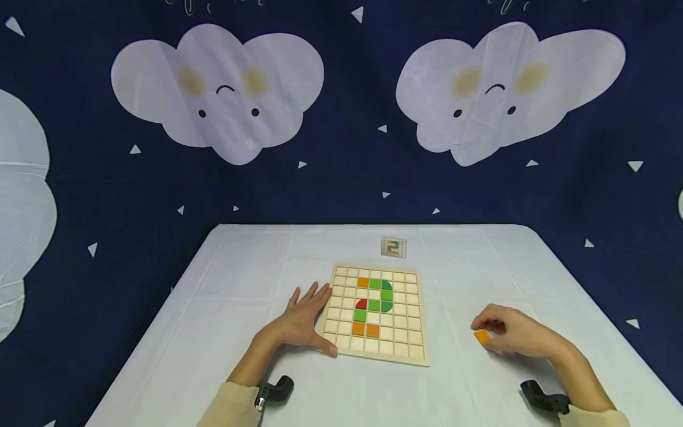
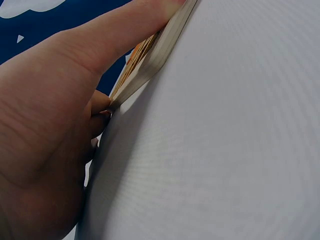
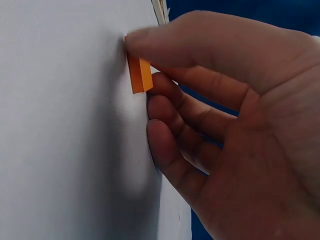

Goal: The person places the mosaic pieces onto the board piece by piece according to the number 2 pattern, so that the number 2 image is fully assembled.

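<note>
A wooden grid board (image 1: 400,350) lies on the table with coloured tiles in some of its squares. My left hand (image 1: 301,320) rests at the board's left side, fingers spread and fairly straight along the edge, thumb at the near left corner. The left wrist view shows that thumb (image 2: 125,30) against the board's rim (image 2: 150,65). Off to the right of the board, my right hand (image 1: 517,332) pinches an orange square tile (image 1: 482,337) between thumb and fingers. Close to the white cloth, this tile (image 3: 140,75) stands tilted in the right wrist view.
Behind the board lies a small card (image 1: 393,247) with a coloured grid pattern. On the board are orange tiles (image 1: 358,328), green tiles (image 1: 360,315), dark green rounded tiles (image 1: 386,306) and a red rounded tile (image 1: 361,304). A dark cloud-print curtain (image 1: 352,190) hangs behind the white-covered table (image 1: 256,267).
</note>
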The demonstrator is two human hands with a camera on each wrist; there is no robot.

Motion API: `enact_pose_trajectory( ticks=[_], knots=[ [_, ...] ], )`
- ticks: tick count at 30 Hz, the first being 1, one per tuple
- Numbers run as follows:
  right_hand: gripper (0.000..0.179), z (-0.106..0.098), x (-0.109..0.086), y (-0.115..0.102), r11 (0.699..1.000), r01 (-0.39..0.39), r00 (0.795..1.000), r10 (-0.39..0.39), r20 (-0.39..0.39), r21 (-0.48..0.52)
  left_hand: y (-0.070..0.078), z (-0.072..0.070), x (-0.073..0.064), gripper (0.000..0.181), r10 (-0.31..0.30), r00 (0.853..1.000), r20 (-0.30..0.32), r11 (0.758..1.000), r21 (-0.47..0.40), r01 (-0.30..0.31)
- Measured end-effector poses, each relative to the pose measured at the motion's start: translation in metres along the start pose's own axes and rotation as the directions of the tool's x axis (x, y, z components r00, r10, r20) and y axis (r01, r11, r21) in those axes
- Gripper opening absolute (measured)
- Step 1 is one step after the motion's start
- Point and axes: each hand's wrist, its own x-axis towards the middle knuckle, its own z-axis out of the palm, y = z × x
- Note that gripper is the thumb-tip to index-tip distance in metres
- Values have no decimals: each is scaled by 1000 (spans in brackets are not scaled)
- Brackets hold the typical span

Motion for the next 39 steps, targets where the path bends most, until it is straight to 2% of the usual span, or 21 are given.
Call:
enact_pose_trajectory(
  ticks=[6,12,22,32,39],
  knots=[
    [30,0,1,0,1000,17,1000,-17,-3,-18,1,-2,1,141,0,1000,-8,1000,-7,0],
    [29,3,2,-2,998,-45,998,43,-44,-48,0,0,2,142,4,1000,-11,1000,-5,-4],
    [30,11,10,-3,990,-130,983,121,-137,-60,1,-2,0,140,3,1000,-11,1000,-8,-4],
    [28,16,21,-11,990,-117,981,104,-161,-74,-2,0,1,142,6,1000,-11,1000,1,-6],
    [27,16,27,-19,985,-144,977,125,-172,-100,-2,1,0,142,7,1000,-7,1000,-16,-7]
  ],
)
